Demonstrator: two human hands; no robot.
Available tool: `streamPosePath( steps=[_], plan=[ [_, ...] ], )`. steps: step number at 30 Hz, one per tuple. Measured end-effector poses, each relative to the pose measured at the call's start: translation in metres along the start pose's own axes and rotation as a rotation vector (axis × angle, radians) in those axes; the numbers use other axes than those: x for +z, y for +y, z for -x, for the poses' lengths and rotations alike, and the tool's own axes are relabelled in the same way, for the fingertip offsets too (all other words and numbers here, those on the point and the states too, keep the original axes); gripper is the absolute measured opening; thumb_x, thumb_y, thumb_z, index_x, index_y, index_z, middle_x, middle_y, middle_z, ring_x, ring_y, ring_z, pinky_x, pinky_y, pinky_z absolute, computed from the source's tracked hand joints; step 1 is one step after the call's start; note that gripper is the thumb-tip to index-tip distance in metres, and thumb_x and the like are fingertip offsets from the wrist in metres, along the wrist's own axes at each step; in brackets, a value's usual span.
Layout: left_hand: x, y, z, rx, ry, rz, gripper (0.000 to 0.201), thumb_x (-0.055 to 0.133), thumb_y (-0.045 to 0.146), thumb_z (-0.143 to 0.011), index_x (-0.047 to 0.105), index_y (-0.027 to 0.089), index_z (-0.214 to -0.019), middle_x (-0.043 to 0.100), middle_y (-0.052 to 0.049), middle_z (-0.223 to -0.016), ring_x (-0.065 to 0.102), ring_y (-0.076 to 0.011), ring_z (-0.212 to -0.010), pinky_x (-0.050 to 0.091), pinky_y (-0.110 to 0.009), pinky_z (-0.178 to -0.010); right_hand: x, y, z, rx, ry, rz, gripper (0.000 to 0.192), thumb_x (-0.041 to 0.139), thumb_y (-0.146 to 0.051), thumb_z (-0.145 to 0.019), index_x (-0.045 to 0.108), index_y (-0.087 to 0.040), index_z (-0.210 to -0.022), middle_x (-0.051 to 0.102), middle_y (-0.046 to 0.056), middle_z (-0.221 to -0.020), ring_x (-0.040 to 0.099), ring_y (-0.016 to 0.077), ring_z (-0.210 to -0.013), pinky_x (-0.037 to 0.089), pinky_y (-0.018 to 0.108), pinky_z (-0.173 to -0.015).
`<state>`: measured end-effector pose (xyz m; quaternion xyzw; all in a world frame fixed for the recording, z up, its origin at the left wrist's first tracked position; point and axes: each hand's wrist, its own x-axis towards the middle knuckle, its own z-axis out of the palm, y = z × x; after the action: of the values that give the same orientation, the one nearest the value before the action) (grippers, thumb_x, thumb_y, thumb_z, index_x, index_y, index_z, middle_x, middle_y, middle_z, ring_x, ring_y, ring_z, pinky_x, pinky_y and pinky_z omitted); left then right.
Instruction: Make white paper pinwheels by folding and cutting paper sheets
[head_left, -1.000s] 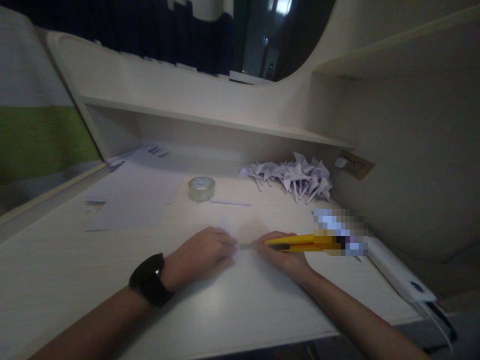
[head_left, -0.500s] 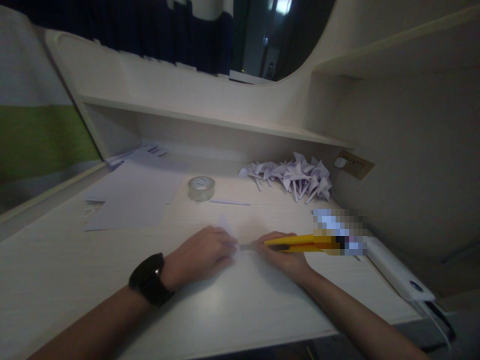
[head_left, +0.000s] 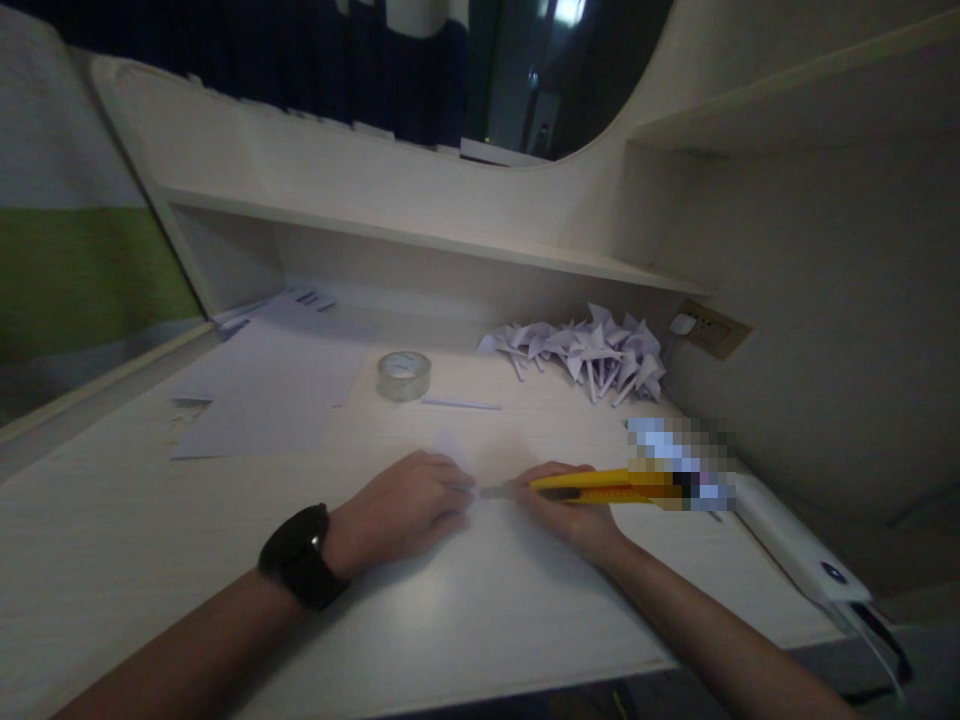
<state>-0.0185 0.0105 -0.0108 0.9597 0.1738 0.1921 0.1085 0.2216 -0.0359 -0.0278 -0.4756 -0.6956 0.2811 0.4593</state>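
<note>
My right hand [head_left: 574,505] is closed around a yellow utility knife [head_left: 600,487]. Its blade points left, and the tip is at the fingertips of my left hand [head_left: 412,505]. With fingers bent down, that left hand pins a small white piece of paper [head_left: 447,440] to the desk; only a pale corner shows beyond the knuckles. A black watch [head_left: 296,560] is on my left wrist. Beyond the hands lie a thin rolled paper stick [head_left: 461,404] and a roll of clear tape [head_left: 403,376].
White paper sheets [head_left: 277,380] are spread at the left of the desk [head_left: 420,640]. Paper pinwheels [head_left: 592,350] are heaped at the back right. A white power strip [head_left: 799,545] with cables lies along the right edge, near a blurred-out bright object [head_left: 667,450]. A shelf [head_left: 420,230] crosses the back.
Both hands and the knife stay in nearly the same place. Only a very slight shift of the whole view can be seen.
</note>
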Motion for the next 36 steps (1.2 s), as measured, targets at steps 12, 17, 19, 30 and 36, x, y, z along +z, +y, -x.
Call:
streamPosePath(
  steps=[12, 17, 19, 30, 36],
  plan=[
    [-0.0009, 0.0014, -0.0001, -0.001, 0.005, -0.012, 0.020, 0.049, 0.028, -0.095, 0.067, 0.021, -0.100, 0.069, -0.006, -0.101, 0.062, -0.0216, -0.098, 0.045, -0.038, -0.086, 0.0004, -0.0016, 0.0021, -0.020, -0.008, 0.002, 0.015, 0.065, -0.037, -0.081, 0.072, -0.024, -0.078, 0.072, 0.004, -0.079, 0.069, 0.0222, -0.074, 0.059, 0.037, -0.073],
    [-0.0003, 0.0017, 0.0008, -0.025, -0.009, -0.002, 0.021, 0.050, 0.028, -0.094, 0.065, 0.021, -0.105, 0.069, -0.006, -0.101, 0.061, -0.0222, -0.098, 0.044, -0.038, -0.087, 0.0023, -0.0046, 0.0058, -0.051, -0.017, 0.056, 0.018, 0.064, -0.039, -0.081, 0.072, -0.023, -0.080, 0.073, 0.004, -0.080, 0.068, 0.0194, -0.069, 0.059, 0.030, -0.067],
    [0.0008, 0.0012, 0.0012, -0.027, -0.014, -0.004, 0.022, 0.049, 0.028, -0.094, 0.065, 0.020, -0.107, 0.070, -0.007, -0.102, 0.061, -0.0224, -0.099, 0.043, -0.038, -0.088, 0.0030, -0.0053, 0.0068, -0.063, -0.013, 0.071, 0.018, 0.064, -0.039, -0.082, 0.072, -0.023, -0.080, 0.073, 0.004, -0.080, 0.068, 0.0197, -0.071, 0.059, 0.030, -0.068],
    [0.0064, -0.0010, 0.0027, -0.047, -0.010, -0.055, 0.028, 0.047, 0.032, -0.094, 0.062, 0.022, -0.116, 0.069, -0.008, -0.108, 0.059, -0.0234, -0.104, 0.041, -0.038, -0.089, 0.0026, -0.0045, 0.0087, -0.075, -0.006, 0.107, 0.017, 0.066, -0.038, -0.081, 0.072, -0.022, -0.081, 0.073, 0.006, -0.080, 0.069, 0.0211, -0.071, 0.059, 0.032, -0.068],
    [0.0073, -0.0024, 0.0043, -0.064, -0.032, -0.097, 0.029, 0.047, 0.033, -0.094, 0.061, 0.022, -0.118, 0.069, -0.007, -0.108, 0.059, -0.0237, -0.104, 0.041, -0.038, -0.089, 0.0014, -0.0059, 0.0088, -0.102, -0.015, 0.125, 0.018, 0.061, -0.038, -0.084, 0.073, -0.024, -0.082, 0.073, 0.005, -0.079, 0.069, 0.0208, -0.070, 0.058, 0.032, -0.067]
  ],
)
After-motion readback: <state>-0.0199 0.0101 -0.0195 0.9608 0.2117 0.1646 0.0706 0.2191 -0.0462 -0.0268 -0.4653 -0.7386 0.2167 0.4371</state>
